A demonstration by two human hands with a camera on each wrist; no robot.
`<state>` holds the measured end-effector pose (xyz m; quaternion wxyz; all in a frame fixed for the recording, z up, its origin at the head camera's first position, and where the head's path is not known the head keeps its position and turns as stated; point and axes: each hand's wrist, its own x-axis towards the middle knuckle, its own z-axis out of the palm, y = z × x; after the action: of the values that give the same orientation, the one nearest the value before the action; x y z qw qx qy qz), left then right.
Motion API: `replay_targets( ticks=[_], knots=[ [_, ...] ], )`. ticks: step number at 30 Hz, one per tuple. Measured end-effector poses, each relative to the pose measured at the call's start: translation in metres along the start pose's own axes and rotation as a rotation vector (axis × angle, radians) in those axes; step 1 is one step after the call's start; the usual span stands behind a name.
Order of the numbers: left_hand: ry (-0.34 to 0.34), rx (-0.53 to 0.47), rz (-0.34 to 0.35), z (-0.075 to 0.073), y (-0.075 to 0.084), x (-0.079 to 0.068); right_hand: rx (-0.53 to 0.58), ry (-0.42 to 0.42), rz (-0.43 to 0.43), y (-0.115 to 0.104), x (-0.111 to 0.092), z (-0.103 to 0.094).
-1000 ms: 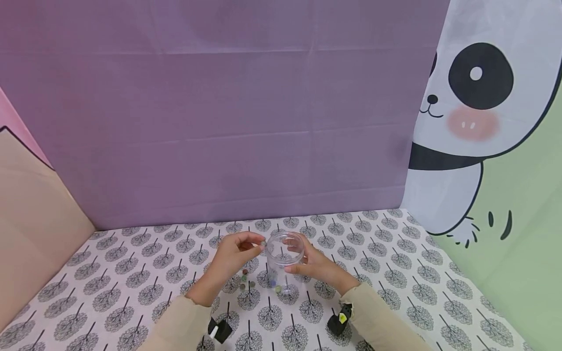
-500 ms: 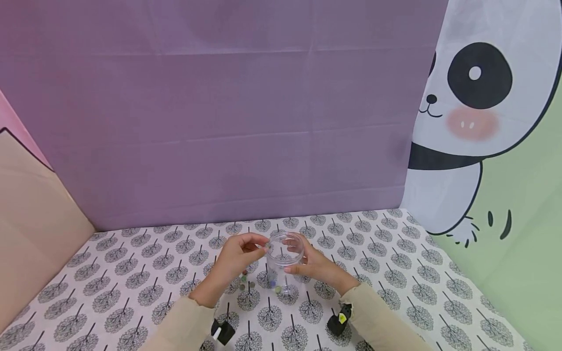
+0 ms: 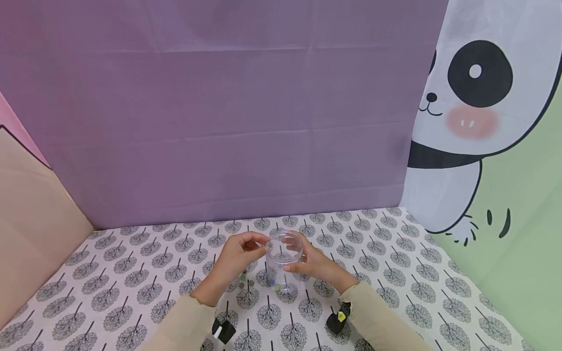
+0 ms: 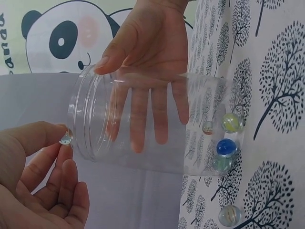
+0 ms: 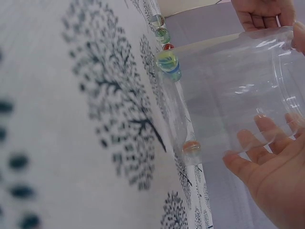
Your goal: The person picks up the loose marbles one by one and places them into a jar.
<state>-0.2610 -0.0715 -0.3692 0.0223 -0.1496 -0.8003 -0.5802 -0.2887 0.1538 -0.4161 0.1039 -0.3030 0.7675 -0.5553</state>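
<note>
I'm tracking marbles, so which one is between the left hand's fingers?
The clear marble pinched by the left hand high beside the jar; the other marbles lie lower, inside or beside it.

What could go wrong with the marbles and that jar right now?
The clear marble is pinched in the left hand's fingertips at the very edge of the jar's mouth, so it might slip and drop outside.

Several loose marbles lie on the cloth close beside the jar; a bump could send them rolling.

The right hand holds the jar near its top, so a slip there could perhaps tip it and spill the marbles inside.
</note>
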Motion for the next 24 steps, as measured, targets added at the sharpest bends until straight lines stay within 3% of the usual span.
replay_targets(
  ticks=[24],
  knots=[
    [0.009, 0.002, -0.012, -0.0002, -0.0029, 0.0018, -0.011, 0.012, 0.014, -0.0027, -0.0002, 0.0009]
  ],
)
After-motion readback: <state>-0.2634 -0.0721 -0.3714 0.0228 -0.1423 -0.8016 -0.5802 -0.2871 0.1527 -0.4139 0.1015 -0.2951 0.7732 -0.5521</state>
